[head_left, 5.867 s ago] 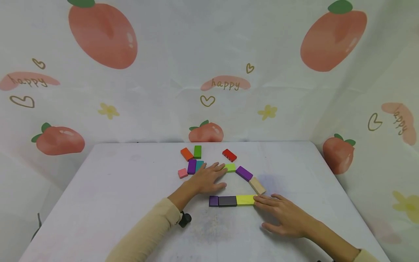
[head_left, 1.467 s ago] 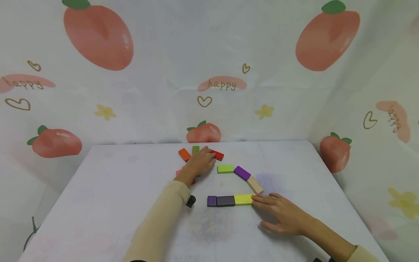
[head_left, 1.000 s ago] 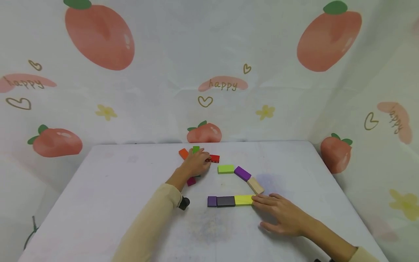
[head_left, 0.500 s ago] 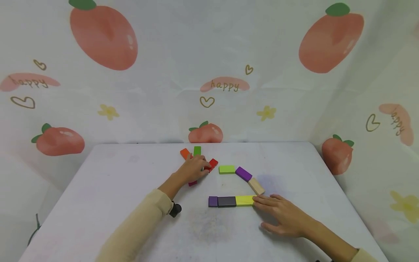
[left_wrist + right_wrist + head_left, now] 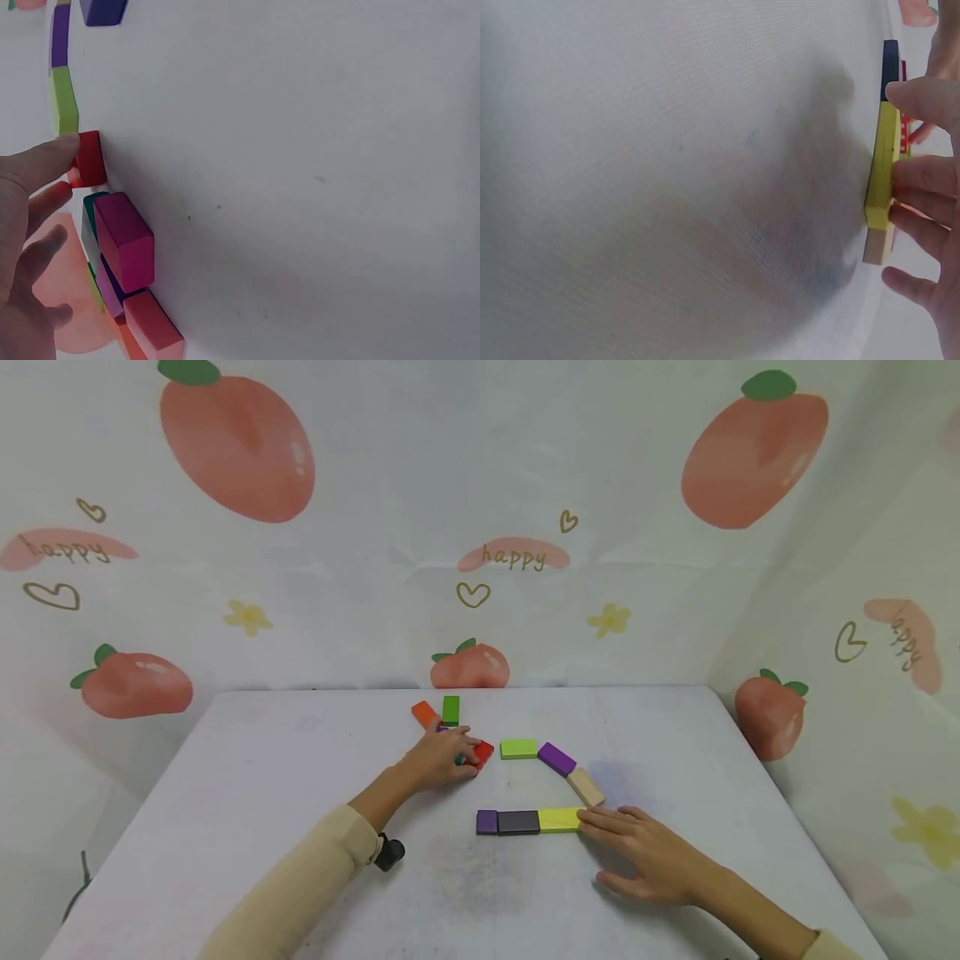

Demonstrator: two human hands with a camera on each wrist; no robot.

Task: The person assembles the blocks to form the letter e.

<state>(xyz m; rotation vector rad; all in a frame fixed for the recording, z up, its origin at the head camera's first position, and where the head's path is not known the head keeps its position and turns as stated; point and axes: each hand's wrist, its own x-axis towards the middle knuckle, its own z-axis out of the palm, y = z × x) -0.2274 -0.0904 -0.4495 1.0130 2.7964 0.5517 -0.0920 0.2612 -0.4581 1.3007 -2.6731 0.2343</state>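
Observation:
My left hand pinches a red block between thumb and fingers, low over the table. In the left wrist view the red block sits at the thumb tip, just short of a lime green block. A magenta block and a pink block stand beside that hand; the head view has them hidden behind it. My right hand lies with relaxed, spread fingers, its fingertips touching the right end of a yellow block.
A dark grey block and a small dark purple block continue the yellow row leftward. Lime, purple and plain wooden blocks curve down towards the yellow one. Orange and green blocks lie behind my left hand.
My left hand has taken the red block from the back of the table, turned it and brought it nearer, to the left of the lime block. My right hand stays at the yellow block.

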